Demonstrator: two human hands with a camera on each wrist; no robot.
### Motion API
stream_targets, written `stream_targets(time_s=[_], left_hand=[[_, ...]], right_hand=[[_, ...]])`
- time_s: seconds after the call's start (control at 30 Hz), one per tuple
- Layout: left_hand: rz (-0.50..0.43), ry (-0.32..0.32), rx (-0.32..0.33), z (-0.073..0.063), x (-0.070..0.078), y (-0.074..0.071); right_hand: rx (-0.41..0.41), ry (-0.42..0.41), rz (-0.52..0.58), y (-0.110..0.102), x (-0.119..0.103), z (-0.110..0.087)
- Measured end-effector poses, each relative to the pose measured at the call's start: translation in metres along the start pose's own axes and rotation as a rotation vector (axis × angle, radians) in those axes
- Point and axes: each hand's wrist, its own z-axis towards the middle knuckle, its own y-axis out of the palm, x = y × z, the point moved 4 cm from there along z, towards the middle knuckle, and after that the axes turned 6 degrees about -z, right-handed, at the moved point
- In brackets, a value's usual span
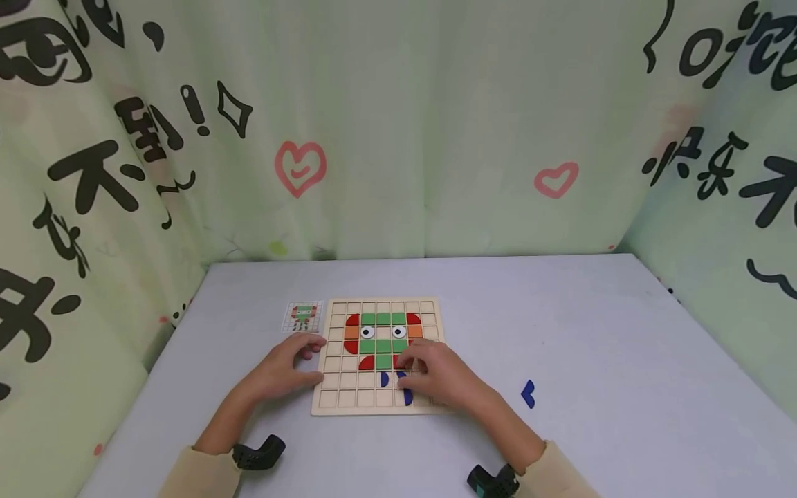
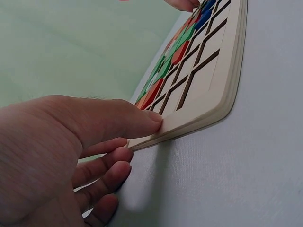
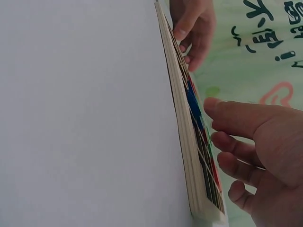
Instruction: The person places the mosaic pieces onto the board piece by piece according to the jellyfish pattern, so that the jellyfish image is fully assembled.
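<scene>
A wooden grid board (image 1: 336,399) lies on the table with red, green, orange and blue pieces in its cells and two eye pieces (image 1: 367,332). My left hand (image 1: 283,370) rests at the board's left edge; in the left wrist view the thumb (image 2: 150,119) touches the rim and the other fingers hang loosely curled. Over the lower right of the board is my right hand (image 1: 445,373), its fingertips close above a blue piece (image 1: 401,374). Nothing shows between its bent fingers in the right wrist view. Two more blue pieces, one a half-round (image 1: 384,379), sit nearby.
A small picture card (image 1: 303,317) with a red and green figure lies beside the board's upper left corner. Farther right on the white table (image 1: 591,332) is some loose blue material (image 1: 528,394). A printed curtain (image 1: 423,138) hangs around the table.
</scene>
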Motion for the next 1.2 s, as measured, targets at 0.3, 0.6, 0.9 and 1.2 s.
stream_targets(time_s=[0.3, 0.6, 0.9, 1.2], left_hand=[[0.017, 0.016, -0.001, 0.000, 0.001, -0.003], [0.015, -0.014, 0.001, -0.004, 0.001, -0.006], [0.006, 0.000, -0.004, -0.006, 0.002, -0.007], [0.010, 0.010, -0.012, -0.004, 0.004, -0.002]], right_hand=[[0.021, 0.083, -0.004, -0.028, 0.027, -0.028], [0.011, 0.073, -0.009, -0.038, 0.052, -0.056], [-0.077, -0.018, 0.076, -0.041, 0.060, -0.071], [-0.011, 0.007, 0.031, -0.040, 0.061, -0.069]])
